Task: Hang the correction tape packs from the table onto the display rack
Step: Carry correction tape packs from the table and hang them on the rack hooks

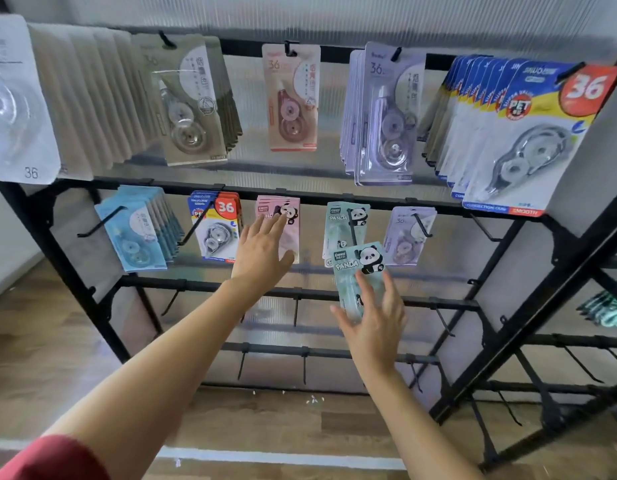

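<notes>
1. R hand [372, 323], lower-centre frame: pinches green panda pack [360, 268] btwn thumb & fingers, pack upright, just below hung green packs [341, 223].
2. L hand [262, 251], centre: fingers spread, tips touching pink panda packs [293, 233] on hook.
3. Display rack [66, 271] behind; more packs along upper row.

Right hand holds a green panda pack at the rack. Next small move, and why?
Probably raise the mint-green panda correction tape pack onto the black metal hook just above it; matching green panda packs hang there, and the right hand holds it close below.
</notes>
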